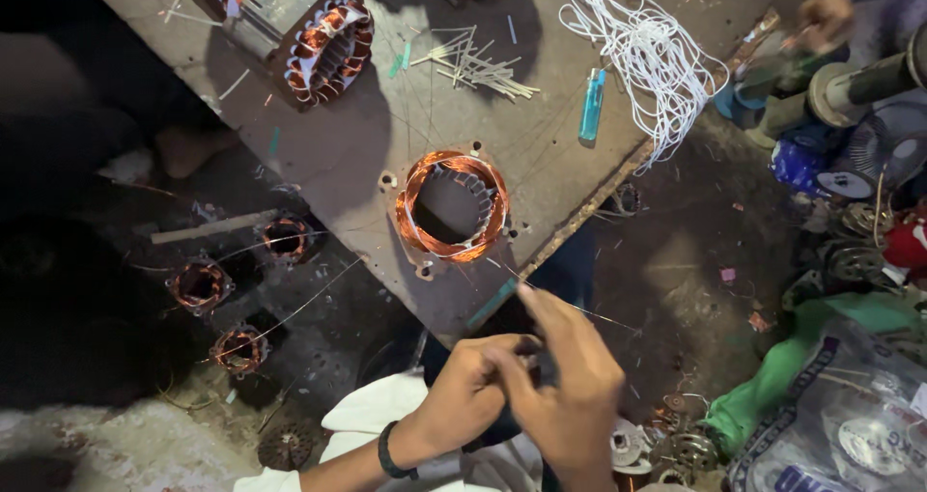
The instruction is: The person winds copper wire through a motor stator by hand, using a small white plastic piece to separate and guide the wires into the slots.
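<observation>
Head view: clear plastic bag (840, 424) w/ blue print lay lower right of the copper-wound stator (451, 205); green cloth (772, 376) beside it; blue lighter (591, 104) upper right of stator on grey board (338, 154); left hand (473, 391) & right hand (565, 386) met below stator, off the board's corner, fingers pinched together on thin wire (579, 310); grip itself hidden.

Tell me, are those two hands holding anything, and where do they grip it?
Both the left hand and right hand pinch something between their fingertips, seemingly thin wire; the hands hide the exact grip.
</observation>
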